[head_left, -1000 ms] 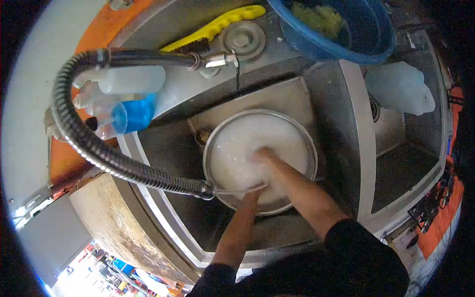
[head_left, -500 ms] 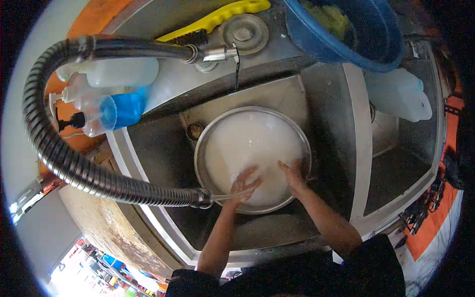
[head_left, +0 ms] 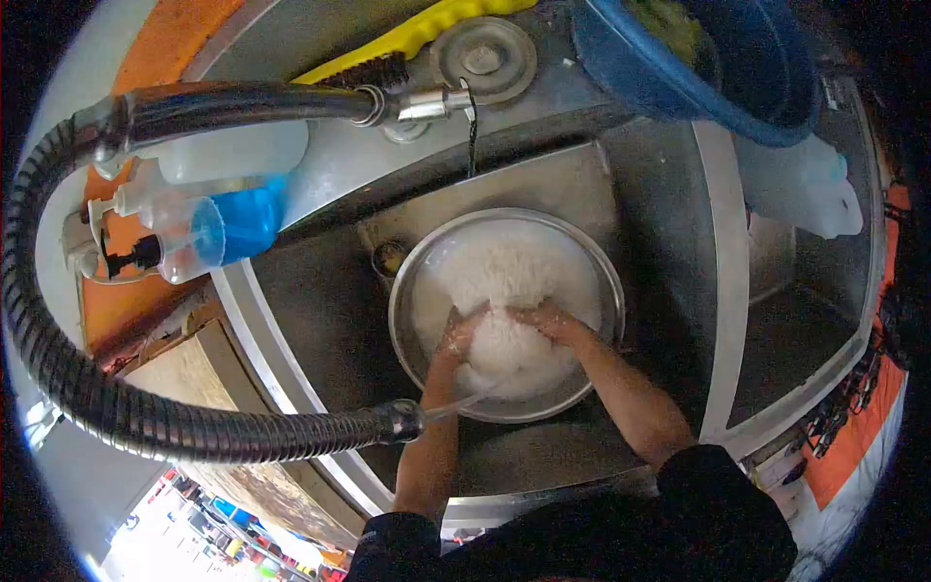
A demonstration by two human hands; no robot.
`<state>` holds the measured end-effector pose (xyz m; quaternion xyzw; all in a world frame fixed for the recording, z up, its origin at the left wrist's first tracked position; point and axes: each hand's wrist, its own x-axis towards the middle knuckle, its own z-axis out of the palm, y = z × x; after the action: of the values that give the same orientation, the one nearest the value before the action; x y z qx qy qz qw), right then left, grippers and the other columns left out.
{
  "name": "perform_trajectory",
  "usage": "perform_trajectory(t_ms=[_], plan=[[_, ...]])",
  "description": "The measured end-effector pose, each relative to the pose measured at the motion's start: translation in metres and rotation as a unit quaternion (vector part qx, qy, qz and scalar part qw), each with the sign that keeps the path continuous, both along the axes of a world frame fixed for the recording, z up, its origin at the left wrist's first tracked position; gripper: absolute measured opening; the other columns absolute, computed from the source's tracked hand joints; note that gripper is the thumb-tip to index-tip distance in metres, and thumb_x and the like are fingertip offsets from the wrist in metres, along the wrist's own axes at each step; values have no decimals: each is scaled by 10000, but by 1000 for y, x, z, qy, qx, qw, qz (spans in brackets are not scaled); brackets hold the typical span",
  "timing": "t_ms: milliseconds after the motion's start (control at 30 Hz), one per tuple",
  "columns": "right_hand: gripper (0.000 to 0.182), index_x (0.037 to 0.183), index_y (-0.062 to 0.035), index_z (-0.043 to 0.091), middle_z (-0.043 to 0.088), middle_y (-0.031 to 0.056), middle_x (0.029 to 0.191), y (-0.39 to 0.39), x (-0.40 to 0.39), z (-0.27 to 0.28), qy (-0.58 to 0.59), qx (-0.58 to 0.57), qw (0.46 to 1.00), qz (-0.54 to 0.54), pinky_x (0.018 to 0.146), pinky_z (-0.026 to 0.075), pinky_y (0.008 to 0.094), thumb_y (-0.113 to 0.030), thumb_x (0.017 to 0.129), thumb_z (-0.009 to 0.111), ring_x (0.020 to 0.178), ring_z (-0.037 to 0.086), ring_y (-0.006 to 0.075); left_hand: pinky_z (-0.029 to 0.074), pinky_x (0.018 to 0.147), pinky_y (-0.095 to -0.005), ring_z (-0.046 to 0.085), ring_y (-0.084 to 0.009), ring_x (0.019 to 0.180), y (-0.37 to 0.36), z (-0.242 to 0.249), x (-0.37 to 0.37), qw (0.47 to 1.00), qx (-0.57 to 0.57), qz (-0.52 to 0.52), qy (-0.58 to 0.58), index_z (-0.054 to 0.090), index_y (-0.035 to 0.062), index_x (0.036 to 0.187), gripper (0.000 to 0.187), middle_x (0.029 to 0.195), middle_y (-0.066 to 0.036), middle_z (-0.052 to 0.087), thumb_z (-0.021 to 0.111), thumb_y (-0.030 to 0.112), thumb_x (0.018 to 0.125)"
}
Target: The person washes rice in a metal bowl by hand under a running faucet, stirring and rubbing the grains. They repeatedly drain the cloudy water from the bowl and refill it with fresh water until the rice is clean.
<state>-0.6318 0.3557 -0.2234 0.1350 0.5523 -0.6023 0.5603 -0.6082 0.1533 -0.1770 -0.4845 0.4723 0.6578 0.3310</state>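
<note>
A round metal basin (head_left: 618,291) stands in the sink, holding cloudy white water and white grains that look like rice (head_left: 514,276). The grains rise in mounds above the water around both hands. My left hand (head_left: 463,332) is sunk into the rice at the basin's left, fingers curled inward and partly buried. Opposite it, my right hand (head_left: 549,321) is closed around rice near the middle, its fingertips hidden in the grains. Water runs in a thin stream from the flexible faucet hose (head_left: 402,421) across my left forearm into the basin.
A blue tub (head_left: 659,92) sits at the back right. On the back ledge are a yellow-handled brush (head_left: 417,34) and a round metal lid (head_left: 483,60). Soap bottles (head_left: 247,225) lie at the left. A translucent jug (head_left: 800,189) is in the right-hand sink.
Both hands have moved inward and deeper into the basin from loosely spread positions. Rice now shows piled above the water. The view has shifted slightly.
</note>
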Motion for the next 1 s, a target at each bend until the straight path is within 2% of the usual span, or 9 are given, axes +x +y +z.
perform_trajectory(t_ms=[133, 233, 333, 433, 500, 567, 667, 800, 1000], plan=[[725, 1195, 61, 424, 551, 185, 1120, -18, -24, 64, 6, 132, 988, 83, 886, 422, 372, -342, 684, 745, 1062, 512, 269, 462, 792, -343, 545, -228, 929, 9, -6, 28, 994, 10, 41, 102, 372, -17, 1238, 546, 1105, -150, 525, 591, 252, 816], [594, 1147, 43, 462, 560, 189, 1082, -21, -33, 116, 77, 122, 987, 73, 841, 443, 372, -284, 720, 713, 986, 551, 281, 476, 744, -329, 561, -206, 865, 21, 13, 40, 982, -16, 12, 189, 408, -8, 1204, 475, 1055, -130, 547, 572, 224, 823], [517, 1161, 27, 455, 563, 196, 1075, -7, -26, 136, 358, 122, 902, 207, 865, 433, 369, -207, 753, 668, 990, 550, 316, 481, 713, -322, 570, -200, 825, 17, 45, 31, 928, -113, -192, 299, 434, -7, 1179, 437, 1023, -126, 558, 565, 210, 823], [410, 1062, 35, 537, 519, 241, 1130, 16, -36, 159, 367, 25, 913, 176, 956, 359, 436, -215, 750, 627, 1071, 474, 407, 449, 770, -328, 548, -222, 890, 0, 66, 18, 810, -207, -307, 455, 428, -12, 1196, 481, 1077, -143, 532, 580, 238, 815], [464, 1120, 31, 504, 503, 243, 1159, 30, -33, 142, 443, 102, 876, 159, 984, 330, 426, -204, 741, 634, 1116, 452, 380, 391, 895, -330, 502, -227, 1028, -13, 71, 12, 788, -229, -366, 439, 404, 9, 1239, 494, 1189, -117, 489, 554, 253, 837], [658, 1255, 22, 388, 481, 243, 1203, 35, -20, 105, 387, 262, 879, 94, 1021, 288, 399, -266, 731, 661, 1169, 427, 333, 382, 934, -338, 488, -232, 1085, -18, 58, 10, 798, -304, -349, 386, 374, -3, 1260, 539, 1230, -129, 468, 571, 252, 828], [834, 1320, 17, 292, 452, 237, 1246, 19, -41, 63, 316, 301, 897, 66, 1038, 266, 379, -364, 700, 699, 1208, 389, 311, 384, 934, -347, 489, -236, 1090, -27, 20, -1, 880, -296, -246, 277, 371, -6, 1259, 554, 1224, -134, 474, 585, 256, 820], [996, 1304, 36, 311, 486, 177, 1211, 2, -95, 56, 57, 214, 974, 47, 965, 354, 368, -457, 577, 779, 1157, 427, 285, 387, 934, -359, 489, -241, 1096, -39, -33, -29, 983, -85, -67, 149, 368, -10, 1257, 575, 1216, -140, 482, 604, 261, 808], [912, 1270, -4, 389, 530, 162, 1149, -16, -94, 3, -63, 117, 991, 5, 956, 349, 381, -504, 597, 750, 1101, 472, 285, 392, 935, -377, 489, -249, 1105, -48, -81, -43, 995, 84, 1, 62, 363, -15, 1254, 606, 1203, -150, 494, 633, 269, 791]])
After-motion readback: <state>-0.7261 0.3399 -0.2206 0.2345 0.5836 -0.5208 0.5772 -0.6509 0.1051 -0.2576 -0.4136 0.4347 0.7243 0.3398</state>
